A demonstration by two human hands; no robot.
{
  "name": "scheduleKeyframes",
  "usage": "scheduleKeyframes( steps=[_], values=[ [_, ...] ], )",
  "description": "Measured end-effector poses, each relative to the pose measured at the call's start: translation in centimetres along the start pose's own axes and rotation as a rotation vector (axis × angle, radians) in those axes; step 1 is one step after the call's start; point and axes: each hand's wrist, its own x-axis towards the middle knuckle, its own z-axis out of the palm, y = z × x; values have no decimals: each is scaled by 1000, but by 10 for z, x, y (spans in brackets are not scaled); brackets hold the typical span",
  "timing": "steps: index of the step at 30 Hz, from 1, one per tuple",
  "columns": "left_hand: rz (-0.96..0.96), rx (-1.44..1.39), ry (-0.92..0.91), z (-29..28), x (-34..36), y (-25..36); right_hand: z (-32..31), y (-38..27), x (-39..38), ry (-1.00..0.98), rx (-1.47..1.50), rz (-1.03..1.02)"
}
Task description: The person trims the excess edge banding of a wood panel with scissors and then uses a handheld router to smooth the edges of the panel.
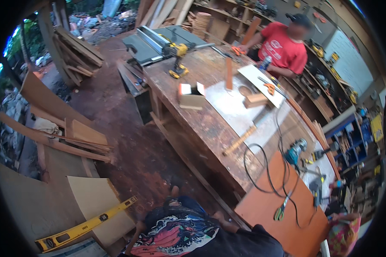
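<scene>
My body in a dark printed T-shirt (pixel 176 235) fills the lower middle. My left arm (pixel 135 237) hangs at its left side, nearest to a yellow spirit level (pixel 88 225) lying across a pale board (pixel 92 199). On the other side, my right arm (pixel 225 222) is bent beside the workbench's lower rail. The fingers of both hands cannot be made out, and nothing is seen held. Close to my right side, an orange-brown panel (pixel 261 205) lies on the bench corner, with green-handled scissors (pixel 280 210) and a black cord on it.
The wooden workbench (pixel 193 128) carries a yellow drill (pixel 178 60), a teal power tool (pixel 295 150), a small box (pixel 192 99) and a table saw (pixel 158 40). Across it stands a person in red (pixel 283 49). Timber (pixel 58 137) leans at left; patterned cloth (pixel 344 233) shows lower right.
</scene>
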Motion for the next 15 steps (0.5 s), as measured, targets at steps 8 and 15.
scheduleKeyframes(
  steps=[8,15],
  values=[
    [449,38,99,-104,147,64,-110,-68,99,-47,132,175],
    [179,-183,-103,-219,261,168,-145,-147,180,306,166,151]
  ],
)
